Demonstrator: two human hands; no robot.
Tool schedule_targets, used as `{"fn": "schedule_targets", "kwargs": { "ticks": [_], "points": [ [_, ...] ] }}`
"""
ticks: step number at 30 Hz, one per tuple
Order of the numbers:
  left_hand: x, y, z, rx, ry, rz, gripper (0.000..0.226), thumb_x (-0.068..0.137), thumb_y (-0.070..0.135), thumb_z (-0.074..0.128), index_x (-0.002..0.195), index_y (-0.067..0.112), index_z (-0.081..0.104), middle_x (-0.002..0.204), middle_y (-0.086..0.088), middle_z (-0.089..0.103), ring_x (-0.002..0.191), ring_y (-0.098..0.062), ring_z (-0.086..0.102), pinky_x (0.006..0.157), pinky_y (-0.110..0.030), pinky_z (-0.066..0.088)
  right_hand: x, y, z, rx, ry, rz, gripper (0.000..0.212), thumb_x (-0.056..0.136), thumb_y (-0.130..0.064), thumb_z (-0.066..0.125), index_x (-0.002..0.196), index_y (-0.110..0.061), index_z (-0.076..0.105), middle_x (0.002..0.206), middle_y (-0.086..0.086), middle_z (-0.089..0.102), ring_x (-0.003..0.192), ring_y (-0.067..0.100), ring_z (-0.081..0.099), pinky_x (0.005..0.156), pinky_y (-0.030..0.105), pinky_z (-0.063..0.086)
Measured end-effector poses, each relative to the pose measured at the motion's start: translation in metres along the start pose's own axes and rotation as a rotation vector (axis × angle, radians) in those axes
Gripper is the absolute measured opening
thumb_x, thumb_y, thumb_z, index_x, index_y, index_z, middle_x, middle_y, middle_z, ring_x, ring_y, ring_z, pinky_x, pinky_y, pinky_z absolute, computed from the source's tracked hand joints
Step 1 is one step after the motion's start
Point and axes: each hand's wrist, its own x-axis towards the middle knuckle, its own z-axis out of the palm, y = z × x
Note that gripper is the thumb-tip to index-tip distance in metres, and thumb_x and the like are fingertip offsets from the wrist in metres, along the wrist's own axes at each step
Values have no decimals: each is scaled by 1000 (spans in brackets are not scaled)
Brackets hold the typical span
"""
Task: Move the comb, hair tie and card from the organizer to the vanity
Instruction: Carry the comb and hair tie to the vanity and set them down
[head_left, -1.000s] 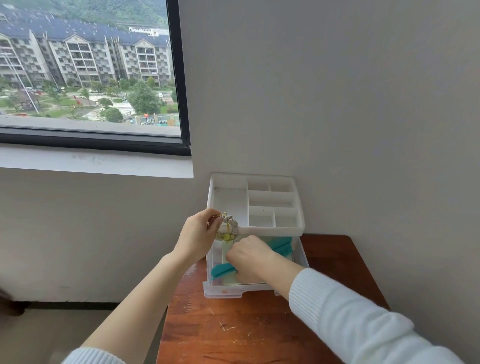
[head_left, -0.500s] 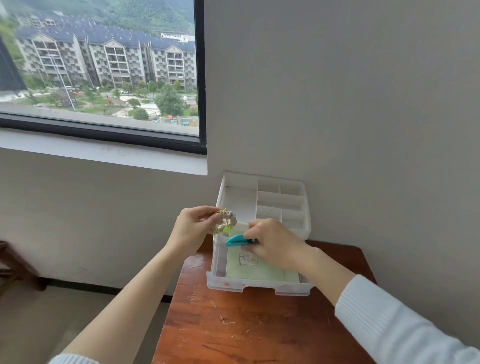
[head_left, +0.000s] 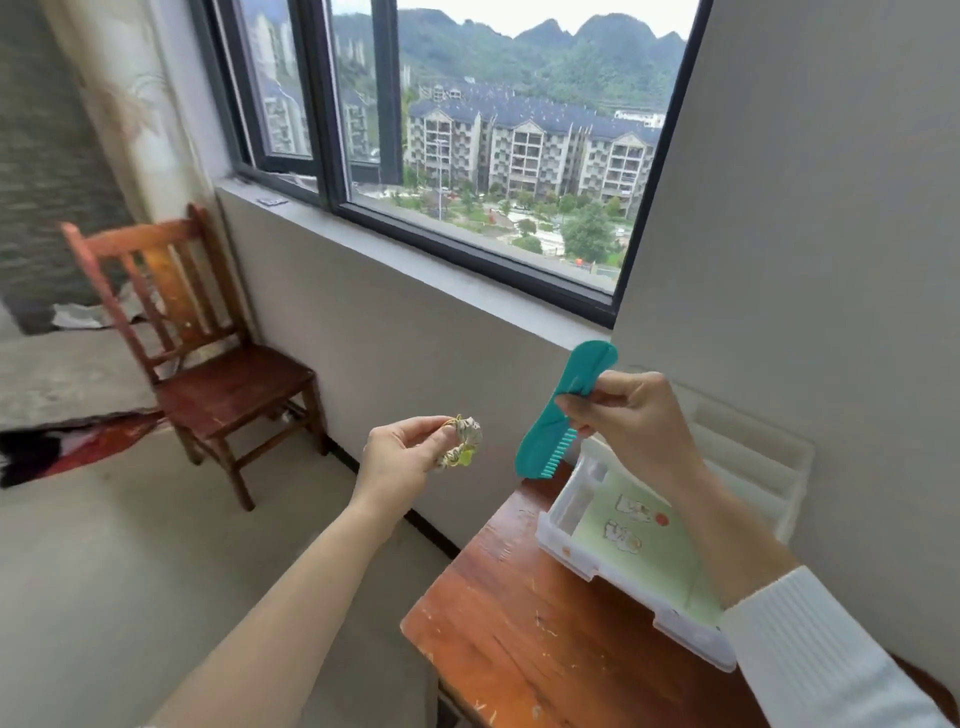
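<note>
Step in hand: carrying two of the three items away from the organizer (head_left: 571, 506); both are lifted clear of it and neither is set down yet.
Left hand (head_left: 402, 460): pinches the hair tie (head_left: 462, 441) between thumb and fingertips, held in the air left of the wooden table (head_left: 519, 613), over the floor.
Right hand (head_left: 631, 415): grips the comb (head_left: 558, 415) at its middle, above the organizer's near-left corner; teeth point down and to the right.
Comb: teal plastic, rounded ends, short teeth visible along the lower half only.
Hair tie: small scrunched fabric ring, pale with yellow-green touches; soft, likely to keep no fixed shape when dropped.
Card (head_left: 641, 535): lies flat in the open tray of the organizer, pale green with small printed figures and a red dot; untouched.
Organizer: clear plastic, on the table against the wall, its divided upper tray behind the right forearm.
Next move (judgement): lay comb and hair tie on the vanity surface, then free a hand and lift the flat card by an edge.
Vanity: which surface is meant cannot be told; the table is the likely one.
</note>
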Motion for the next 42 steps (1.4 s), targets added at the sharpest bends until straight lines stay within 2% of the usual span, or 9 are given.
{"fn": "schedule_targets", "kwargs": {
  "ticks": [8,11,15,20,25,29,33,37,42],
  "points": [
    [-99,0,-148,113,414,-35,10,85,14,67,92,10,74,78,0,73,60,5,65,53,-3,45,-18,-28,165,121,-355,82,10,75,-9,73,78,-18,77,57,-8,67,56,7,55,60,23,51],
    [-150,-2,-227,166,555,-99,14,84,14,68,96,8,73,83,-5,74,64,-6,63,56,-5,48,-42,-42,251,128,-501,111,7,75,-13,74,76,-19,78,55,-12,67,53,3,53,56,16,45],
    [-234,-12,-335,174,729,-156,17,81,6,69,98,7,72,87,-7,72,76,-11,64,60,-3,48,-97,-79,379,113,-727,64,6,73,-17,76,68,-19,77,62,1,61,60,11,47,60,26,40],
    [-385,-25,-475,197,943,-225,18,80,9,72,97,13,73,89,-5,75,79,-12,67,72,-19,50,-199,-143,553,128,-989,14,10,73,-16,77,66,-22,75,69,7,67,65,16,55,65,26,47],
    [-564,-29,-602,255,1197,-317,14,79,12,73,86,24,74,73,10,75,56,3,63,55,-6,46,-345,-229,721,194,-1240,-15,6,73,-11,77,69,-13,73,71,10,68,66,20,58,65,28,51],
    [-669,-21,-687,264,1382,-371,11,78,14,73,88,20,73,84,-7,75,63,-6,64,61,-16,48,-462,-297,823,206,-1438,-88,11,76,-12,75,66,-16,71,65,4,66,64,17,58,66,28,53],
    [-750,-18,-776,266,1548,-378,24,79,9,72,102,5,71,99,-13,73,84,-21,67,79,-28,51,-549,-358,918,182,-1541,-217,8,76,-14,75,81,-9,75,73,6,69,64,15,60,72,34,56],
    [-815,-17,-878,291,1687,-361,22,80,15,70,101,10,73,98,-7,75,86,-18,69,74,-21,48,-613,-419,1028,169,-1591,-349,10,74,-12,75,77,-2,74,70,13,67,62,19,57,73,41,55],
    [-888,-4,-1016,299,1760,-343,20,80,16,70,100,13,73,96,-5,75,87,-17,68,77,-24,49,-680,-502,1180,233,-1647,-395,2,75,-13,76,75,-12,73,64,-1,65,59,14,59,68,32,55]
  ]
}}
